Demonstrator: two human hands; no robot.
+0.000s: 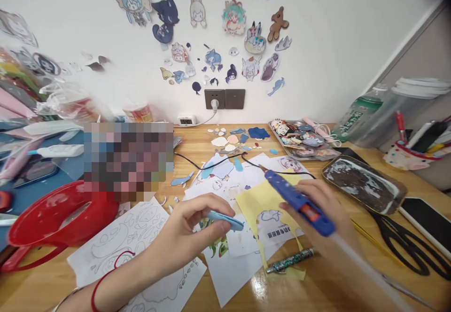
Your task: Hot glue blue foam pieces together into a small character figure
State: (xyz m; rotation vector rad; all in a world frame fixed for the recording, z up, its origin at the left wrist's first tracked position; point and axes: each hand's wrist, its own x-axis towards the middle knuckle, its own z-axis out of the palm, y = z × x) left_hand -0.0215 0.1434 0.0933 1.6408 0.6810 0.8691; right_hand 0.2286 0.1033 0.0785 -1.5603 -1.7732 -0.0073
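Observation:
My left hand (197, 225) pinches a thin light blue craft piece (229, 220), held nearly edge-on above the papers. My right hand (327, 208) grips a blue hot glue gun (299, 202), its nozzle pointing up and to the left, apart from the craft piece. A long whitish glue stick (366, 274) trails from the gun's back end. Beneath both hands lie white printed sheets (225, 279) and a yellow sheet (248, 197) with cut edges. A patterned pen (291, 260) rests on the table below the yellow sheet.
Cut foam or paper shapes (225, 140) lie at the back, beside a tray of cutouts (299, 138). On the right are black scissors (398, 241), a white phone-like slab (428, 222) and a stained dark tray (362, 183). A red bowl-like container (63, 213) stands left.

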